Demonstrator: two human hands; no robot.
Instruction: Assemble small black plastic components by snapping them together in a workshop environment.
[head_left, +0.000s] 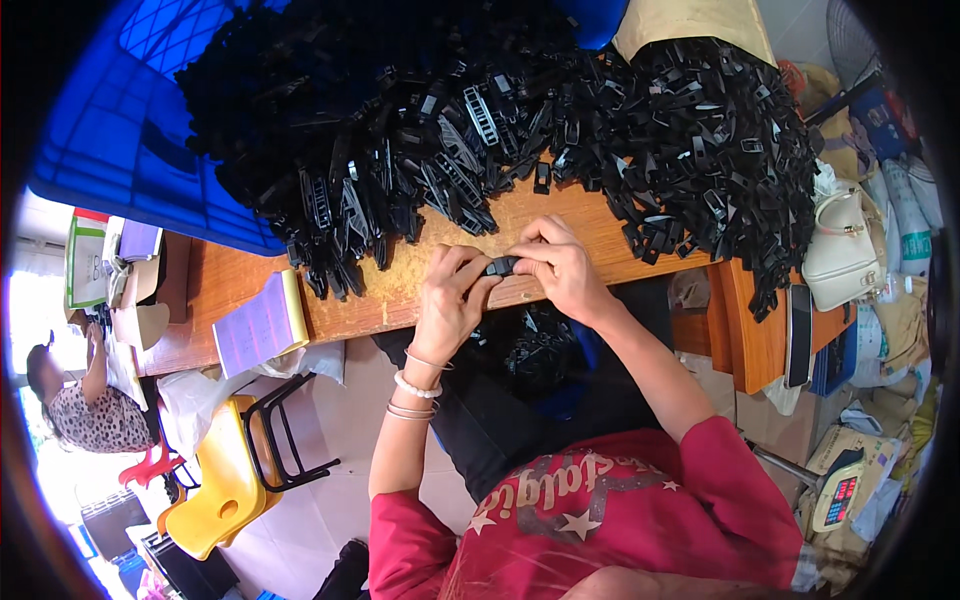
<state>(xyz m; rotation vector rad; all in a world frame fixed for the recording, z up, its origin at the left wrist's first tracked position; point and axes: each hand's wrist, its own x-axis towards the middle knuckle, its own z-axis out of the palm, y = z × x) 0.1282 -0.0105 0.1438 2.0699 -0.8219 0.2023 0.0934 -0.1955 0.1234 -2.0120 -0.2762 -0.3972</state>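
Note:
Just above the table's near edge, my left hand (452, 295) and my right hand (562, 265) pinch a small black plastic part (500, 266) between them. Each hand grips one end with thumb and fingers. The part looks like a buckle or clip, though the fingers cover much of it. Bracelets circle my left wrist. Beyond my hands, a large heap of long black ribbed plastic pieces (455, 165) spreads over the wooden table (385, 300). Smaller black clip-like pieces (700, 150) are piled at the right. One loose piece (542, 178) lies between the piles.
A blue crate (150, 180) lies tipped at the far left. A purple notepad (258, 322) rests by the table's left edge. Below, a yellow chair (215, 490) stands on the floor. Another person (95, 405) is at the far left. A white handbag (842, 250) sits at the right.

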